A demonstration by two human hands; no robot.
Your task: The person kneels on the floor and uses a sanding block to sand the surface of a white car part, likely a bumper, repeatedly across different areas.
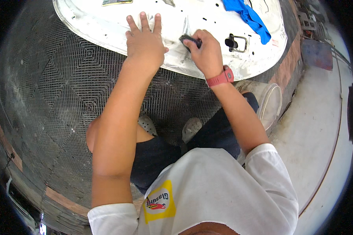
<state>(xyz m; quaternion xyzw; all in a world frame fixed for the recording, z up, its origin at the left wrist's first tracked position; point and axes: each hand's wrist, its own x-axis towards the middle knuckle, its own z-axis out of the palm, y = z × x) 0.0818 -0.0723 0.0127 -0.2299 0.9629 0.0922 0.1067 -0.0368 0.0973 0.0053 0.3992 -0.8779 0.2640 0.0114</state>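
A large white painted panel (106,24), curved at its near edge and dotted with small holes, spans the top of the view; it looks like a vehicle's hood or lid. My left hand (146,45) lies flat on it with the fingers spread. To its right, my right hand (206,51), below a red wristwatch, grips a small dark block (191,40) pressed against the panel. Greyish smudges mark the surface around the block. A black metal latch loop (237,43) is fixed to the panel right of my right hand. What the block is made of I cannot make out.
A blue cloth (249,17) lies on the panel's far right. Beside my right knee is a whitish bucket (271,103). Black ribbed mat tiles (62,98) cover the floor, with a pale wall (313,129) along the right.
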